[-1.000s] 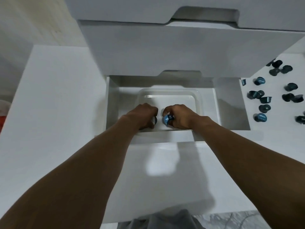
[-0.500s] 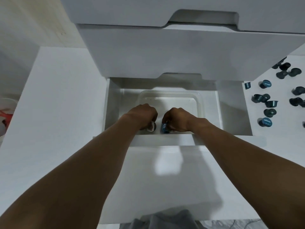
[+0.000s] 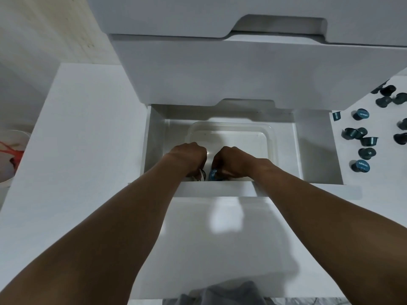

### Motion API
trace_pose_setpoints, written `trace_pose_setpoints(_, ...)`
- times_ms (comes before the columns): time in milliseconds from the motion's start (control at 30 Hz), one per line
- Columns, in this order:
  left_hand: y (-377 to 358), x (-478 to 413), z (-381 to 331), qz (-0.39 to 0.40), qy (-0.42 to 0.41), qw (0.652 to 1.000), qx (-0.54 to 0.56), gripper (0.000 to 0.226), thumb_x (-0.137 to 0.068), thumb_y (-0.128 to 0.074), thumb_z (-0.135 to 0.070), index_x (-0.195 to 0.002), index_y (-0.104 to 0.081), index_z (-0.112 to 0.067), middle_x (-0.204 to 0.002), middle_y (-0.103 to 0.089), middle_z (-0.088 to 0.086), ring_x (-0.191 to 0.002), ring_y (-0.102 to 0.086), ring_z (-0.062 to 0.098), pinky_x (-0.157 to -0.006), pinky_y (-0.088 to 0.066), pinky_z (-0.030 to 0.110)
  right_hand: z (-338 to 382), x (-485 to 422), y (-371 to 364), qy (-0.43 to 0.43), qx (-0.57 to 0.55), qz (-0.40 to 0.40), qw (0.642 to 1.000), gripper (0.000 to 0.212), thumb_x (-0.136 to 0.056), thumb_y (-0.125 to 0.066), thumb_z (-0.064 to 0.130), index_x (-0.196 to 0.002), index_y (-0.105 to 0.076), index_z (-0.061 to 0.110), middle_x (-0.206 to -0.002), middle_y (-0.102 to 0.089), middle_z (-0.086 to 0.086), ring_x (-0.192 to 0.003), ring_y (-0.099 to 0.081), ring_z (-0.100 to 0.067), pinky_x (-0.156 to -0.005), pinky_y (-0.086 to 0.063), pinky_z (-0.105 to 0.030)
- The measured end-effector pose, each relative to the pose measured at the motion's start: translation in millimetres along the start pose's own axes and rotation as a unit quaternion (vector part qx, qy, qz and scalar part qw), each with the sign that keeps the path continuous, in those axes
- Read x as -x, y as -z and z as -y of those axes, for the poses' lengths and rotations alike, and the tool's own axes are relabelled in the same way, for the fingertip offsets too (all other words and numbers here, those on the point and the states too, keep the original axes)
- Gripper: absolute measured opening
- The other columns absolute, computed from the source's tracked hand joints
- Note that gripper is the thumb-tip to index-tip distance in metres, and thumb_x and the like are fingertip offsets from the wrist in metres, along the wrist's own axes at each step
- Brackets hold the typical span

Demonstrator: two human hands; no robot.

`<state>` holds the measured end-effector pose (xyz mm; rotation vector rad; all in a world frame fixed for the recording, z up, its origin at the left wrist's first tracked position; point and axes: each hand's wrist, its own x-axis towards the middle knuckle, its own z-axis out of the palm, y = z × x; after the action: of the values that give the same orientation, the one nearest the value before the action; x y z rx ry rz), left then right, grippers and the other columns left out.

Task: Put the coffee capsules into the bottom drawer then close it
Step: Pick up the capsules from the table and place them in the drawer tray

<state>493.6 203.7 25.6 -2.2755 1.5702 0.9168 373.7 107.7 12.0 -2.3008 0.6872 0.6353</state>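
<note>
My left hand grips a silver-faced capsule, my right hand a blue capsule, side by side in the bottom drawer's clear tray

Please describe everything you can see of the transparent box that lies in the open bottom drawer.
The transparent box is a shallow rectangular tray of clear plastic with rounded corners and a raised rim. It sits flat on the floor of the bottom drawer, near its middle. Its far part is bare. The left hand and right hand reach into its near end, each holding a capsule.
</note>
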Motion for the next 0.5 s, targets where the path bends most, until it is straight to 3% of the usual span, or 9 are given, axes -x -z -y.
trace_pose_setpoints(233,-1.7,-0.4,2.0,-0.014,0.0,1.0,-0.004,0.03,-0.074,-0.078,-0.026,-0.1,-0.068,-0.016,-0.099,-0.062,0.008,-0.079,-0.058,0.024,-0.067,-0.043,0.029,8.7,-1.0,-1.8,0.021,-0.007,-0.004,1.0,0.014,-0.077,-0.07,0.02,-0.09,-0.074,0.015,-0.075,-0.066,0.003,-0.075,-0.062,-0.017,-0.072,-0.051,-0.027)
trace_pose_setpoints(400,-2.9,0.0,2.2,-0.021,-0.007,1.0,-0.016,0.032,-0.074,-0.079,-0.028,-0.101,-0.067,-0.015,-0.099,-0.062,0.009,-0.075,-0.055,0.023,-0.067,-0.044,0.029,8.5,-2.4,-3.3,0.017,-0.007,-0.004,1.0,0.017,-0.076,-0.07,0.022,-0.091,-0.075,0.015,-0.084,-0.072,-0.003,-0.079,-0.064,-0.02,-0.073,-0.053,-0.03)
trace_pose_setpoints(500,-3.9,0.7,1.7,-0.019,-0.006,1.0,-0.02,0.035,-0.073,-0.079,-0.028,-0.104,-0.066,-0.016,-0.102,-0.062,0.009,-0.085,-0.061,0.025,-0.068,-0.044,0.029,8.4,-2.5,-4.5,0.017,-0.004,-0.006,1.0,0.018,-0.078,-0.07,0.023,-0.093,-0.074,0.015,-0.091,-0.073,-0.003,-0.08,-0.063,-0.019,-0.069,-0.046,-0.025)
